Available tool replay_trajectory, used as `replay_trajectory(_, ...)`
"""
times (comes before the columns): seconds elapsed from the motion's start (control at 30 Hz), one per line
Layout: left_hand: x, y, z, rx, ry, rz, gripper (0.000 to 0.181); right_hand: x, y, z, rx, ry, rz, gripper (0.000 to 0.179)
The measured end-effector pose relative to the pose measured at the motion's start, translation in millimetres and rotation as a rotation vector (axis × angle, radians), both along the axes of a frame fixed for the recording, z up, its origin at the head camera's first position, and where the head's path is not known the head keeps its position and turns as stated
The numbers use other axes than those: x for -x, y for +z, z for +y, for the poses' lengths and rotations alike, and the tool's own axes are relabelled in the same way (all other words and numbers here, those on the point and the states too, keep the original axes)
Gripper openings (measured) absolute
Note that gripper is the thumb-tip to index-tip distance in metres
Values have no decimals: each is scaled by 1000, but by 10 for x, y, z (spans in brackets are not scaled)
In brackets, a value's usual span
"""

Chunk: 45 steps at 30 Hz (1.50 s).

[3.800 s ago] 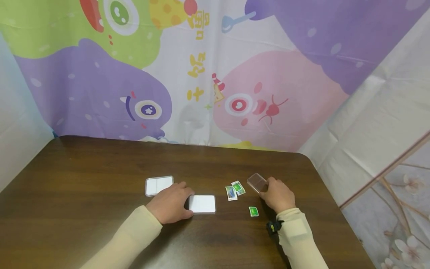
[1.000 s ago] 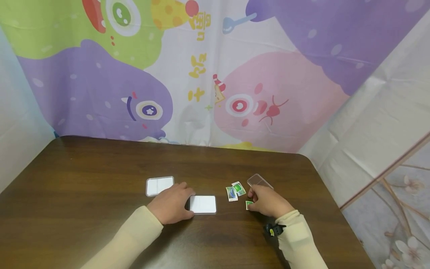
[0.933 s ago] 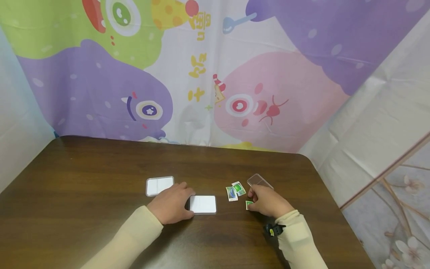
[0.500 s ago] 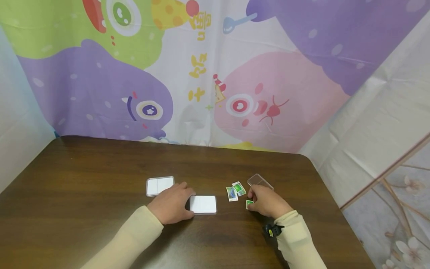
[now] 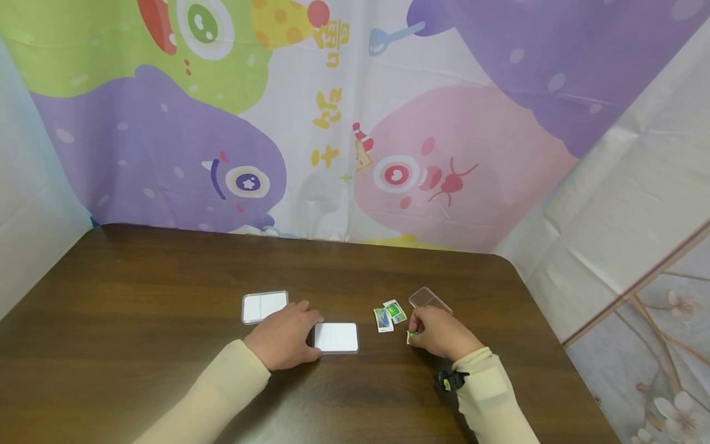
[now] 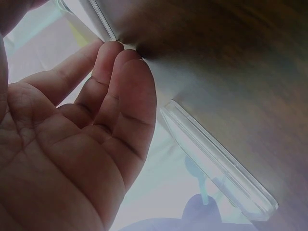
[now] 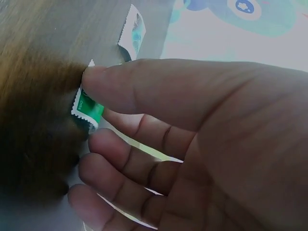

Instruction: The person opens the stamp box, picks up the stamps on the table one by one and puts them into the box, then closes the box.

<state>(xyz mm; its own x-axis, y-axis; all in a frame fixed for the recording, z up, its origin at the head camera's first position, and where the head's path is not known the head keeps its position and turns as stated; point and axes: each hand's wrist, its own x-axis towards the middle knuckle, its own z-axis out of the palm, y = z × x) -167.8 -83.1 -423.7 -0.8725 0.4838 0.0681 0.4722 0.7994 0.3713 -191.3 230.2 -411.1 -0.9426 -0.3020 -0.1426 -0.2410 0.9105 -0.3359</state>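
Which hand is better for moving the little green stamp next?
Probably the right hand: it pinches the green stamp. The left hand is farther away, holding one end of the nearer white case.

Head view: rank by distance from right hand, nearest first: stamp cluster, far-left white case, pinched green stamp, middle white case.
1. Pinched green stamp: in the right hand.
2. Stamp cluster: left of that stamp.
3. Middle white case: farther left, at the left hand.
4. Far-left white case: just beyond the left hand.

Indoor tabletop setting, room type unclear, wood-grain table (image 5: 166, 277), cartoon-print curtain (image 5: 327, 129) behind, blossom-print panel (image 5: 654, 333) right
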Motion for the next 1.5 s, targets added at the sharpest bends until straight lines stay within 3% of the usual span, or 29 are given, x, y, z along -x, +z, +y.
replay_trajectory(0.23,-4,6,-1,-6,-2,1,43,10,8,6,-1,49,33,24)
replay_trajectory(0.73,-6,19,-1,-7,-3,-8,42,12,26,-3,77,42,4,16)
replay_trajectory(0.97,-10,20,-4,-7,-4,-5,42,27,46,-4,35,98,74,15)
replay_trajectory(1.23,-11,17,-4,-6,-4,-6,43,26,81,9,72,123,56,13)
replay_trajectory(1.5,-7,18,1,5,-3,-3,43,19,84,4,84,89,65,9)
